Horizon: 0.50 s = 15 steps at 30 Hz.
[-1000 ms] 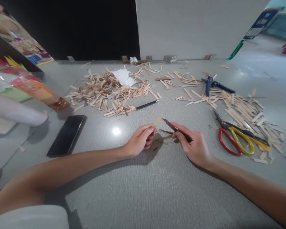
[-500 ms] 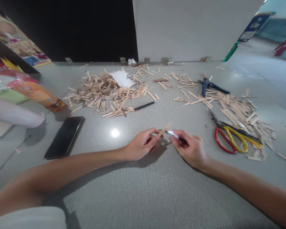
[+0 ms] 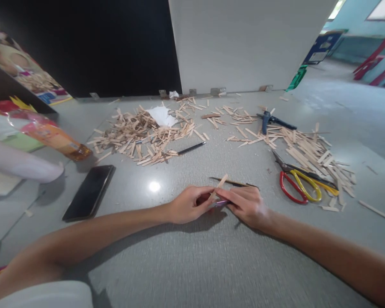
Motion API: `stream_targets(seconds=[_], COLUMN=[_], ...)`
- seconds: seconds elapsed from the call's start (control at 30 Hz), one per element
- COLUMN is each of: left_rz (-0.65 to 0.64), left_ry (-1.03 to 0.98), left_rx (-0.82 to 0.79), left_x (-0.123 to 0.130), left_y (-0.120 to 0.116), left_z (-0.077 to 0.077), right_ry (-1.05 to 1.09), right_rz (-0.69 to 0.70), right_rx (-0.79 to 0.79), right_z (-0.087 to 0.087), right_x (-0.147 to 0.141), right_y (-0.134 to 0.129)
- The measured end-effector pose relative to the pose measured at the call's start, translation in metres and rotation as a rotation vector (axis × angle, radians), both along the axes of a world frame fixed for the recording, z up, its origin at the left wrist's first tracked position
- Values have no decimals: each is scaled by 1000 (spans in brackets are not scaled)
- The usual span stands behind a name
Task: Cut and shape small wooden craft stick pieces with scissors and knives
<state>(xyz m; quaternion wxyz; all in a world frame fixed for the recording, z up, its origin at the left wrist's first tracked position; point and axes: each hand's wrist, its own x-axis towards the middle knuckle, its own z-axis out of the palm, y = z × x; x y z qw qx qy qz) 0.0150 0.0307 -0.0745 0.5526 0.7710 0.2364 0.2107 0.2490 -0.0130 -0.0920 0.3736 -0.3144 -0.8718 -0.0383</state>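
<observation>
My left hand (image 3: 189, 204) is closed on a thin wooden strip (image 3: 222, 181), whose pale end sticks up between my two hands. Right beside it, my right hand (image 3: 247, 206) is closed round a slim purplish tool (image 3: 221, 203), mostly hidden by the fingers. The fingertips of both hands meet at the strip. Just beyond my right hand a thin dark and yellow tool (image 3: 232, 182) lies on the grey table (image 3: 179, 265). Red and yellow handled scissors (image 3: 293, 184) rest farther right, by a pile of wooden strips (image 3: 308, 147).
A heap of wood pieces (image 3: 128, 132) with white paper (image 3: 162, 116) lies at the back left, a black pen (image 3: 191, 148) in front. Blue pliers (image 3: 268, 122) are at the back right. At the left are a phone (image 3: 89, 192) and a bottle (image 3: 59, 139).
My right hand has come in to my left, and its tool now meets the strip. The thin dark and yellow tool now shows on the table. The whole view has shifted slightly.
</observation>
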Motion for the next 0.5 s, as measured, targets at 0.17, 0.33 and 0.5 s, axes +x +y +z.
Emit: stream_targets(seconds=[0.17,0.33,0.5], left_rz=[-17,-51,-125], left_ry=[14,28,0], left_rx=[-15,-106,-253], left_x=[-1,-2,-3], left_y=[0,2,3], left_z=[3,2,0], right_ry=[-28,-25,-11], right_rz=[24,43,100], right_rx=[37,29,6], right_z=[1,4,8], right_x=[0,-2,-5], right_y=[0,-1,-4])
